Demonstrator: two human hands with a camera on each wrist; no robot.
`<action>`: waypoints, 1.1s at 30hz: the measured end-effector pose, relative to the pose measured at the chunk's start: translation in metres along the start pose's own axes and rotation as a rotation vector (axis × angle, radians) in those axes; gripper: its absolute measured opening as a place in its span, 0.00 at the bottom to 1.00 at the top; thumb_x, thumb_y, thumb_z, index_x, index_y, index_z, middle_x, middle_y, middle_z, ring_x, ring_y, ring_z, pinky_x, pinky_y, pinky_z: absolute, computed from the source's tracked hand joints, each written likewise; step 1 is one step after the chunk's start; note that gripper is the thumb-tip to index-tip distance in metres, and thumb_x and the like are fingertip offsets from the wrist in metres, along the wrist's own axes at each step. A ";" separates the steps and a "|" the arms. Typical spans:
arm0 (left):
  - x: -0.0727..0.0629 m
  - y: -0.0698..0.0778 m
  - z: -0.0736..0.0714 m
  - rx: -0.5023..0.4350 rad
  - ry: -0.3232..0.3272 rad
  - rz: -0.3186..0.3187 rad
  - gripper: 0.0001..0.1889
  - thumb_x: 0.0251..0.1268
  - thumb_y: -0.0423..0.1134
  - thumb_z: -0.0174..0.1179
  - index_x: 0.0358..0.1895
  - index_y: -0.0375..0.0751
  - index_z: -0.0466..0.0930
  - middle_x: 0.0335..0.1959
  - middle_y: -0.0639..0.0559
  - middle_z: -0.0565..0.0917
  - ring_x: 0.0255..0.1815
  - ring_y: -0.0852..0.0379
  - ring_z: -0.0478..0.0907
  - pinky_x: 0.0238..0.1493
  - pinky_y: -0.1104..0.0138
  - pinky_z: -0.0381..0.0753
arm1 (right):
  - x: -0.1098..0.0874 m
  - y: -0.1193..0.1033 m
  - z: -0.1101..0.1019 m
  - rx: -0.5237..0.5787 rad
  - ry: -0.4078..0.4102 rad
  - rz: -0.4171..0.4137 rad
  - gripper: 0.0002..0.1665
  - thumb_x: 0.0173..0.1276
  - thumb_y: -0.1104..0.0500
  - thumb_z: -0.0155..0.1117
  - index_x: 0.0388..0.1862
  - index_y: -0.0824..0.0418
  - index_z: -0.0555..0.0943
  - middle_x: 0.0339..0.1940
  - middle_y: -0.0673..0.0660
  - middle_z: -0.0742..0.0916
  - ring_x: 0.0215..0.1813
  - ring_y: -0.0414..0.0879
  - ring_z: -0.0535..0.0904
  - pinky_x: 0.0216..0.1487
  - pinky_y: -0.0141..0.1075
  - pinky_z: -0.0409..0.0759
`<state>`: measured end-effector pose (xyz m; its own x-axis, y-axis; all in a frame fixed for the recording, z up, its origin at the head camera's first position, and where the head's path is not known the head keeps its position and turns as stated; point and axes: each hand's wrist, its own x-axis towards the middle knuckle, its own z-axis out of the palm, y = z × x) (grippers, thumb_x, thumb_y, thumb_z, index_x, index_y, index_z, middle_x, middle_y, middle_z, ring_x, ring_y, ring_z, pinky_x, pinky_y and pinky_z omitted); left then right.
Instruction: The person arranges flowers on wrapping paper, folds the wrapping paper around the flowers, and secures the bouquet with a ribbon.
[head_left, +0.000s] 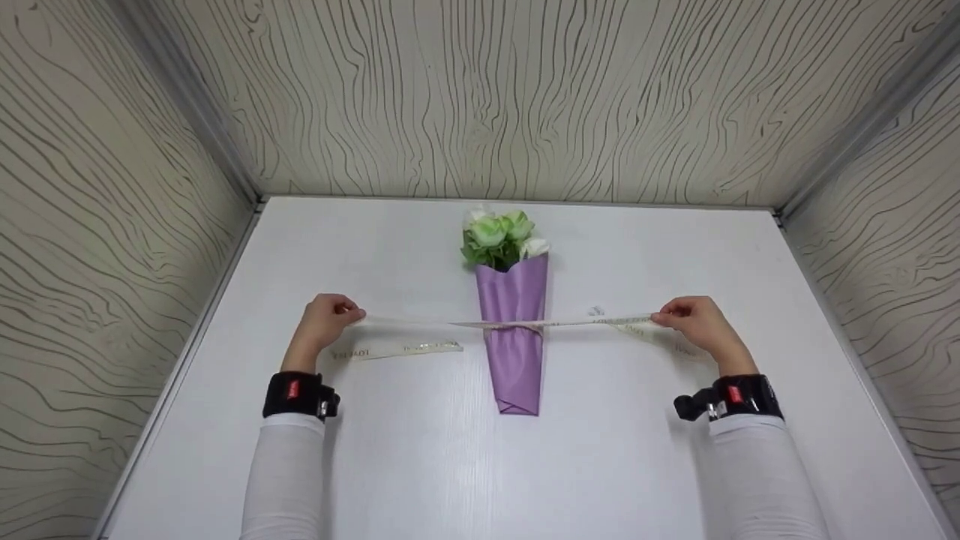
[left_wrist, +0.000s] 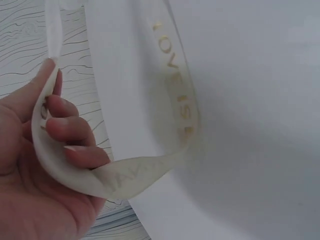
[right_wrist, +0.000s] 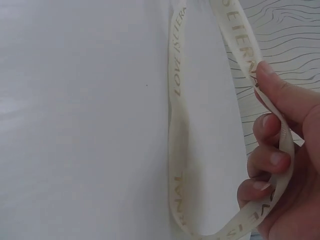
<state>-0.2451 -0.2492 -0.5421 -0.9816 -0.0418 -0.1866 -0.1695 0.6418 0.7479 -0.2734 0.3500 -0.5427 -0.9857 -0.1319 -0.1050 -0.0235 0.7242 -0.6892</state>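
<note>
A cream ribbon [head_left: 427, 322] with gold lettering stretches nearly straight across the purple wrapping paper [head_left: 515, 367] of a flower bouquet [head_left: 491, 232], at a twine tie round its middle. My left hand [head_left: 327, 321] pinches the ribbon left of the bouquet. On the other side my right hand [head_left: 694, 321] pinches it between thumb and finger. From each hand a loose tail hangs down; the left wrist view shows the tail [left_wrist: 172, 90] looping past curled fingers [left_wrist: 70, 127], and in the right wrist view the other tail [right_wrist: 177, 140] loops below the hand.
The bouquet lies on a white table [head_left: 405, 465], its green and white blooms toward the back edge. Wood-grain patterned panels [head_left: 465, 97] rise behind and at both sides, joined by grey metal posts [head_left: 187, 90]. A small pale mark [head_left: 596, 310] shows right of the bouquet.
</note>
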 end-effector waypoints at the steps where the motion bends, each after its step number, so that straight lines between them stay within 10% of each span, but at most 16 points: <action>1: 0.000 -0.003 0.000 0.004 0.001 -0.005 0.11 0.57 0.42 0.59 0.33 0.35 0.78 0.28 0.46 0.76 0.28 0.53 0.69 0.28 0.64 0.69 | -0.001 0.002 0.001 -0.003 -0.002 0.003 0.22 0.55 0.44 0.64 0.31 0.64 0.80 0.25 0.55 0.79 0.29 0.47 0.70 0.29 0.35 0.69; 20: -0.013 -0.030 -0.005 0.078 0.033 -0.214 0.15 0.58 0.47 0.56 0.38 0.37 0.77 0.36 0.44 0.78 0.37 0.47 0.73 0.38 0.57 0.70 | -0.013 0.023 0.004 -0.022 -0.011 0.161 0.21 0.57 0.46 0.63 0.33 0.65 0.79 0.25 0.56 0.77 0.27 0.47 0.70 0.25 0.35 0.71; 33: -0.023 -0.039 -0.017 0.090 0.049 -0.255 0.18 0.58 0.49 0.56 0.42 0.35 0.76 0.39 0.41 0.78 0.40 0.45 0.73 0.40 0.55 0.70 | -0.025 0.037 -0.014 -0.114 0.172 0.122 0.26 0.60 0.43 0.57 0.36 0.67 0.78 0.32 0.61 0.78 0.33 0.52 0.70 0.31 0.38 0.67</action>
<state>-0.2171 -0.2859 -0.5560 -0.9116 -0.2467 -0.3288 -0.4055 0.6711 0.6206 -0.2520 0.3889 -0.5556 -0.9961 0.0716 -0.0521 0.0885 0.8008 -0.5924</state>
